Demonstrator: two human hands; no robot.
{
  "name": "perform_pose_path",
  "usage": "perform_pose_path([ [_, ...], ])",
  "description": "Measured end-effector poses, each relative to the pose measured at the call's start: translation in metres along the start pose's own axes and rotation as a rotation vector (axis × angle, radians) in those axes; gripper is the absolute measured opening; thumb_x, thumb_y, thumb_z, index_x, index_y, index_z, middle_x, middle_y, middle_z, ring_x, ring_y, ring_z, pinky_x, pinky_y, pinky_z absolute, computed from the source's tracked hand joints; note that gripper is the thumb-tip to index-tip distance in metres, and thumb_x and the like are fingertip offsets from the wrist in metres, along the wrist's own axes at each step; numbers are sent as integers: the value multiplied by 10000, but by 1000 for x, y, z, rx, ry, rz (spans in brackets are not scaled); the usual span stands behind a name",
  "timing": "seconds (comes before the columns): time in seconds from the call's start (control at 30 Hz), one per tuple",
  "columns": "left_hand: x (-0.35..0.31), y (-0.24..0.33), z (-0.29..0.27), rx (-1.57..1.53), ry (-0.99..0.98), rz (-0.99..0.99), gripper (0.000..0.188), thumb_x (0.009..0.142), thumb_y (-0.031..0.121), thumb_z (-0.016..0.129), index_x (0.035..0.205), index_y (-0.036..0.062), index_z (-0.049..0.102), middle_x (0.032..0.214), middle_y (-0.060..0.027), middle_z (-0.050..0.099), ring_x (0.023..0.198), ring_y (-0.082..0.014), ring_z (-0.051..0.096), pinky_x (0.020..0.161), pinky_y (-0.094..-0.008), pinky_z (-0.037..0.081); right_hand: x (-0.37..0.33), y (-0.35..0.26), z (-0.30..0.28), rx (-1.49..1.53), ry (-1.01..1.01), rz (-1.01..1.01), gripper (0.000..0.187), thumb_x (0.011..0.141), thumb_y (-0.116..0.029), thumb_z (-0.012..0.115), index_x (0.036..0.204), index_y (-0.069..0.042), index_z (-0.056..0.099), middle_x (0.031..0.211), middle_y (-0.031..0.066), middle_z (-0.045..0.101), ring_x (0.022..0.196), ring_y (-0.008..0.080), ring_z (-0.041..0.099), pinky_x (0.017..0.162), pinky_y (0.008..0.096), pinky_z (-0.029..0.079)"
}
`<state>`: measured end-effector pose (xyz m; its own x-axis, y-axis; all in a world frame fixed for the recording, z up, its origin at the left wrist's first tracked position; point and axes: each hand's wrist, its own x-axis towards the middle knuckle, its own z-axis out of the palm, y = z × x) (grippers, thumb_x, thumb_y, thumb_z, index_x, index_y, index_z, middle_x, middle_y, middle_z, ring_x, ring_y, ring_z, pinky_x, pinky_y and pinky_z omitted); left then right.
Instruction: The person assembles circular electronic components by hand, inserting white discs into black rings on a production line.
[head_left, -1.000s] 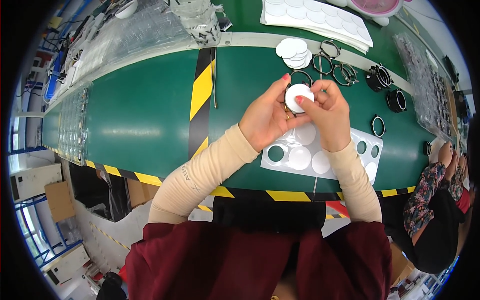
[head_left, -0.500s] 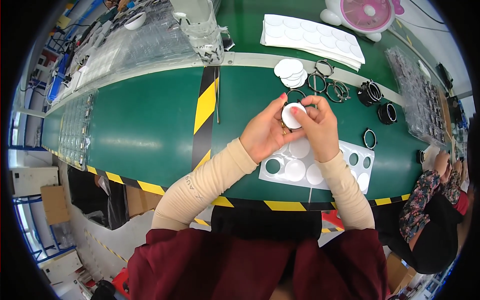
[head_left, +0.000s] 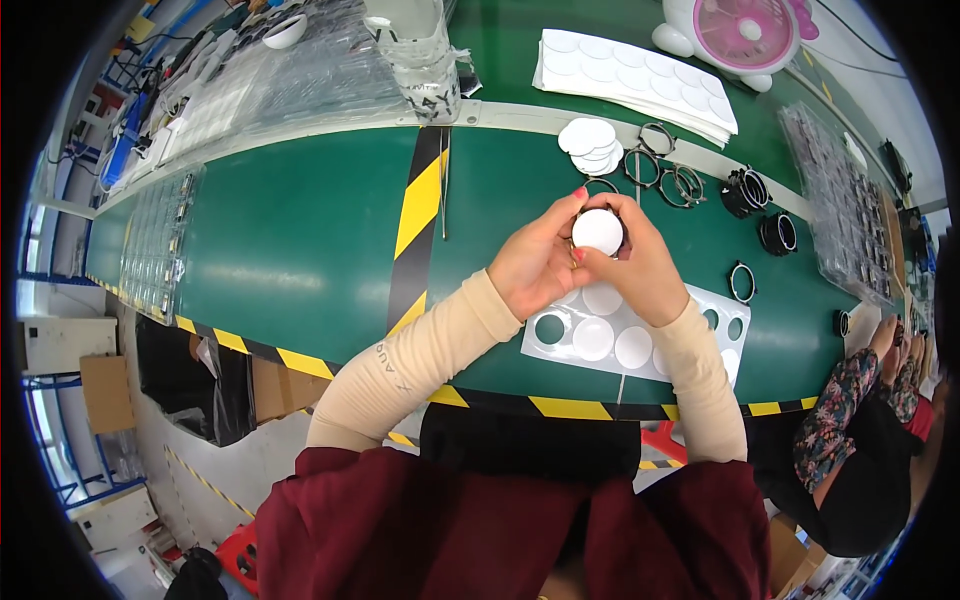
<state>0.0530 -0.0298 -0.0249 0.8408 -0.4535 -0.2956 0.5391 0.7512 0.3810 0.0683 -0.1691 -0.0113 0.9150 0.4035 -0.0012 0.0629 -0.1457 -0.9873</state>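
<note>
Between my two hands is a dark-rimmed ring with a round white disc [head_left: 598, 232] covering its face. My left hand [head_left: 532, 265] closes on its left side, fingertips at the rim. On the other side my right hand [head_left: 645, 268] grips the edge, its thumb at the lower rim and its fingers curled over the top. Below the hands lies a sheet of round white stickers [head_left: 632, 347], partly hidden by my right forearm; some of its circles show green through. Just beyond the hands are loose white discs [head_left: 588, 136] and several thin dark rings [head_left: 683, 186].
Stacks of black rings [head_left: 745, 190] stand to the right, with a single ring [head_left: 741, 282] nearer. A pile of white sticker sheets [head_left: 635, 80] and a pink fan [head_left: 742, 30] are at the back. Clear trays [head_left: 835, 200] lie far right, near another person's patterned sleeve [head_left: 835, 410].
My right thumb has slid from the middle of the white disc down to its lower edge, so the disc's face shows whole. Both hands still hold the ring.
</note>
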Motion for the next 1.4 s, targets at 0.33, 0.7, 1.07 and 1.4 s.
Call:
perform_pose_path([
  [0.33,-3,-8,0,-43,-17,25,286,903,302,463,1057,64,503,978,-55,556,923,-174,566,862,-379,456,2,12,-2,52,67,108,239,780,-125,632,968,-12,537,858,41,563,775,109,544,691,234,457],
  [0.7,-1,5,-3,69,-53,57,342,897,324,474,1099,49,470,978,-91,553,934,-172,566,845,-357,474,-3,-8,-5,196,-39,39,402,773,17,531,1160,-31,433,955,63,549,842,100,525,712,219,439],
  [1.07,0,8,-8,-11,-44,94,279,904,320,459,901,43,488,935,-87,561,920,-205,564,898,-387,451,-4,4,0,-452,283,-501,265,702,-2,630,957,-44,571,924,83,545,851,184,529,699,282,447],
  [1.4,-2,26,-14,-264,74,177,337,886,314,496,766,1,455,855,-172,568,927,-311,561,906,-431,451,48,-31,-10,-649,476,-645,130,760,-92,626,857,-11,596,772,84,601,694,207,558,673,306,424],
])
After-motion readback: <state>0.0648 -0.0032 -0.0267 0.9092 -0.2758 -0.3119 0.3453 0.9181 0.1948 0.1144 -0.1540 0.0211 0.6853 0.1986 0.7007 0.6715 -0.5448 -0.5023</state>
